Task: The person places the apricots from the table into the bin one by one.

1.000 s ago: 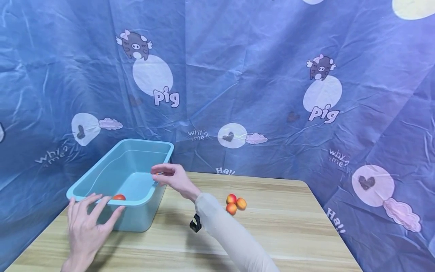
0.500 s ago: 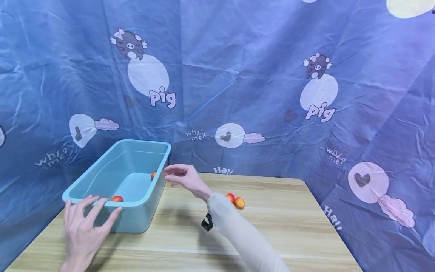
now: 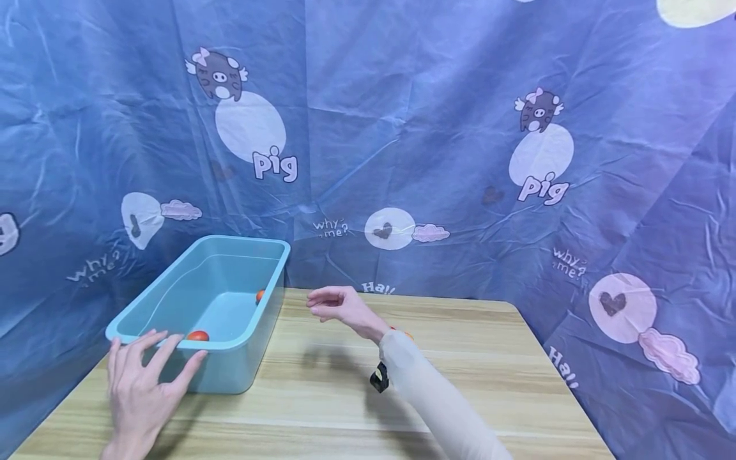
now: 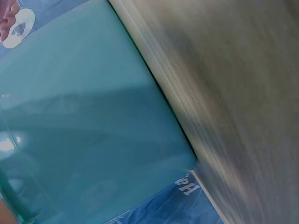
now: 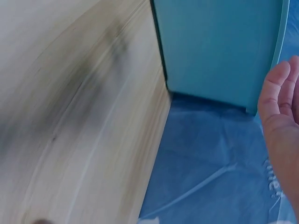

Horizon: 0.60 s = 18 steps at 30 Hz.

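My left hand (image 3: 140, 386) rests at the near rim of a light-blue plastic tub (image 3: 247, 335), fingers spread over the edge and thumb against the outer wall. Inside the tub lie a red-orange fruit (image 3: 198, 335) by the near wall and another such fruit (image 3: 260, 296) by the right wall, partly hidden by the rim. To the tub's right, over the table, hovers my right hand (image 3: 342, 303), its fingers loosely bent with nothing between them. The same right hand (image 5: 280, 102) shows in the right wrist view, apart from the tub's wall.
Red and orange fruit (image 3: 409, 335) barely shows past my right sleeve (image 3: 437, 402), which hides the remainder. A black device (image 3: 379, 378) is on the right wrist. Behind the wooden table (image 3: 322, 409) hangs a blue printed cloth (image 3: 356, 147).
My right hand has let go of a fruit inside the tub's right wall and moved back right over the table. Its sleeve now covers most of the loose fruit. The left hand stays put.
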Available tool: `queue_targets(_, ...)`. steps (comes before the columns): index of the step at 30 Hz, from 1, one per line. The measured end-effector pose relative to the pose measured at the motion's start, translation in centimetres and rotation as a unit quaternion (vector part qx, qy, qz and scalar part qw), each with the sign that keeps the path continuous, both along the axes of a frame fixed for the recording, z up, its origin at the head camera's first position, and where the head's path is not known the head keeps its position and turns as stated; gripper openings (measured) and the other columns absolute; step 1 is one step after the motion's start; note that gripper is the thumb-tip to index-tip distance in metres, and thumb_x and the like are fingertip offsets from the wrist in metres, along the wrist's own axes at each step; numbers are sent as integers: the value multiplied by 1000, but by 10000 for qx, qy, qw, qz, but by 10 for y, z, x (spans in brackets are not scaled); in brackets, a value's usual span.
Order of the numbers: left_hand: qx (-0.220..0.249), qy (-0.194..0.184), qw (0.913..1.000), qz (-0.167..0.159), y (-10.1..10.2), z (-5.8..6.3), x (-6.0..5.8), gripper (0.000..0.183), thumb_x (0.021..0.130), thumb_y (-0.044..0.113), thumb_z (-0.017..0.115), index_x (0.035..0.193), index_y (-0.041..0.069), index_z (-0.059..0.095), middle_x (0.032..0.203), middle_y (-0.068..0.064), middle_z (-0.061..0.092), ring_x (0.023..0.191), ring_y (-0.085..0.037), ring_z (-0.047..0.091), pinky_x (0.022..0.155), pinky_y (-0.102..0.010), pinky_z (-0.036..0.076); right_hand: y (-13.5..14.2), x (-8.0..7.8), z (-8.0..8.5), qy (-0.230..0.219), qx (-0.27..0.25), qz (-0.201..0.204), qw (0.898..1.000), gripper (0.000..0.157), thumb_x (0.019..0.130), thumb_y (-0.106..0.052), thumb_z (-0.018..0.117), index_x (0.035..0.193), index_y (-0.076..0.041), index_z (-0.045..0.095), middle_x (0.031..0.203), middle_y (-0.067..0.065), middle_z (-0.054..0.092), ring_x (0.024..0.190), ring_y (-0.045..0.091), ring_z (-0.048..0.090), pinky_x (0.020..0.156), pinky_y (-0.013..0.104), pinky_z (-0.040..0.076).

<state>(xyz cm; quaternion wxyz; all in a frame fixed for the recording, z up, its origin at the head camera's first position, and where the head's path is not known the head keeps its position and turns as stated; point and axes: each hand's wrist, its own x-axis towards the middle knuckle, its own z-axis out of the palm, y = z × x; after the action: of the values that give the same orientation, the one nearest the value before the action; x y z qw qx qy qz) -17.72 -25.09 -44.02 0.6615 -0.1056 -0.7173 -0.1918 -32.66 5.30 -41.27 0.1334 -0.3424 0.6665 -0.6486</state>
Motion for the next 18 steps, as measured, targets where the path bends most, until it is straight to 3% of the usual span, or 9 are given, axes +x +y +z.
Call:
queue_targets(7,15,-1,10000,-19,0,-1,0,59,69,62,65,80,3,69,86,-22,61,93,-37,57,98,-57,23,31,-2,-10,-133,315,-125,9993,33,83,-11,66,114,-2,59,109,12,63,99,28,60,78,42,49)
queue_targets(18,2,-60,10000,29,-2,-3,0,59,69,62,64,80,4,69,87,-22,61,93,-37,56,98,-58,23,82,-8,-26,-286,325,-489,9979,41,81,-16,68,117,-1,56,113,12,61,103,28,58,78,39,49)
